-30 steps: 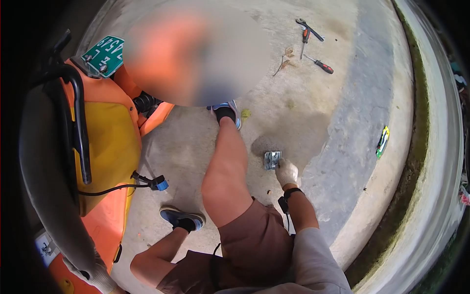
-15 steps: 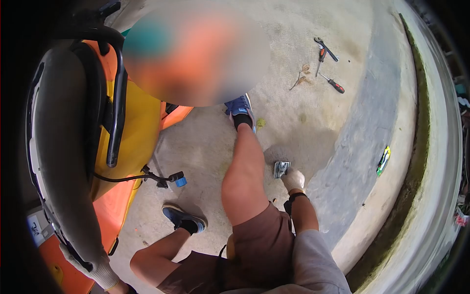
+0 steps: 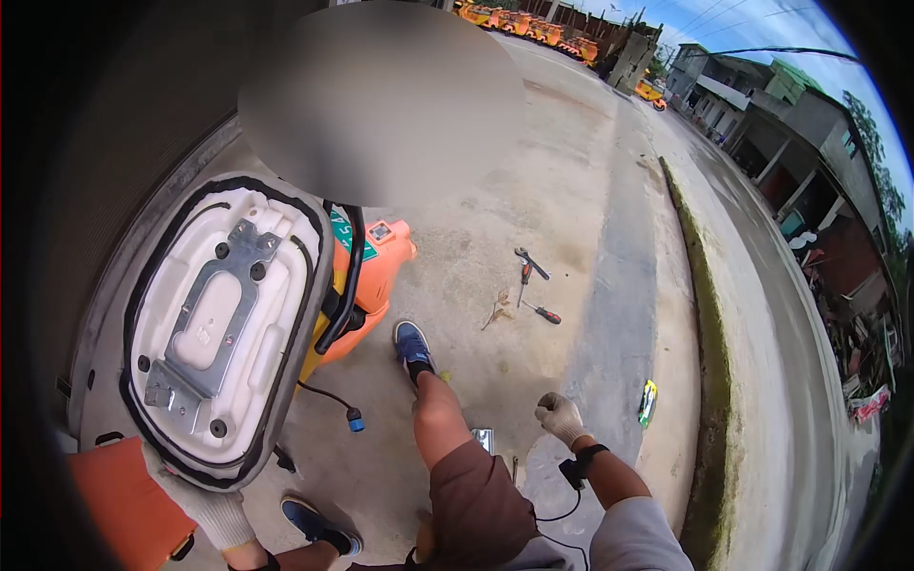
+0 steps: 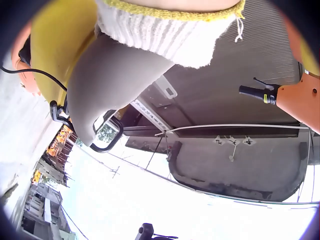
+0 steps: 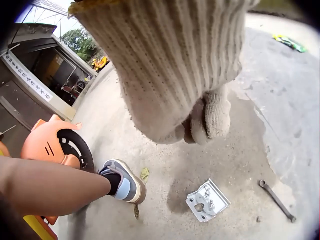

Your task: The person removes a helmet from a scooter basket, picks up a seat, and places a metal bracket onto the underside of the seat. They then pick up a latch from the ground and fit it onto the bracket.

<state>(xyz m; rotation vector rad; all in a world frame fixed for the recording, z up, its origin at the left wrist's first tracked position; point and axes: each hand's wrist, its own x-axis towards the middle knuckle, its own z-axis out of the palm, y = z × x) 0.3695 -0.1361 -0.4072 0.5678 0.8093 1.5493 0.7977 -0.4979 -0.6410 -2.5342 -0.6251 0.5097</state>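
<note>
Your left hand (image 3: 205,500) is at the lower left of the head view in a white knit glove, its grip holding the lower rim of the seat (image 3: 265,347); part of the fingers is hidden there. The seat is tipped up on the left of the frame with its white underside towards you, and a metal plate (image 3: 179,379) runs along the middle of that side. In the left wrist view, the cuff lies across the top of the frame, over the seat's grey outer face.

Your right hand (image 3: 560,419), also gloved, is above the concrete floor (image 3: 466,247), right of the frame's lower centre. Its fingers are curled in, the grip narrow, with nothing showing in it. In the right wrist view, the metal bracket (image 5: 207,201) lies on the floor at lower centre, below that hand and apart from it, and a wrench (image 5: 277,201) lies near it at lower right.

In the head view, a cable with a blue connector (image 3: 355,420) hangs left of your forward shoe (image 3: 412,343). 2 screwdrivers (image 3: 546,314) and a dark tool lie right of centre, near a dry twig (image 3: 499,306). A yellow-green packet (image 3: 648,403) is farther right.
</note>
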